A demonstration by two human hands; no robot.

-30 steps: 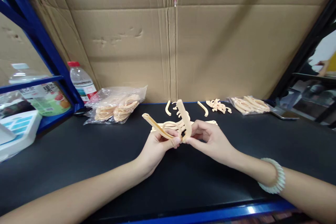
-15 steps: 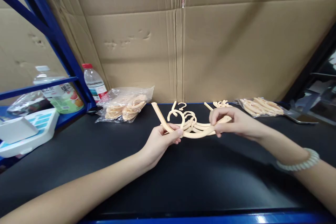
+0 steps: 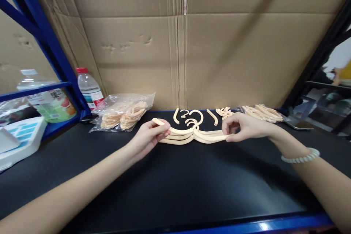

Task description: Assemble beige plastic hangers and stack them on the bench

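Note:
A small stack of cream plastic hangers (image 3: 192,135) lies on the black tabletop (image 3: 175,182), hooks pointing toward the cardboard wall. My left hand (image 3: 148,137) pinches the left end of the top hanger. My right hand (image 3: 244,127) pinches its right end, with a pale bead bracelet (image 3: 301,158) on that wrist. The top hanger is spread out over the ones beneath it.
Loose cream hooks and arms (image 3: 189,115) lie behind the stack. A clear bag of hanger parts (image 3: 123,115) sits at the left, another bag (image 3: 263,113) at the right. Bottles (image 3: 87,87) and a blue shelf frame (image 3: 46,40) stand at left. Cardboard (image 3: 181,51) closes the back.
The hanger, folded and raised between both hands a second ago, has been spread flat and lowered onto the stack. Both hands moved apart to its ends.

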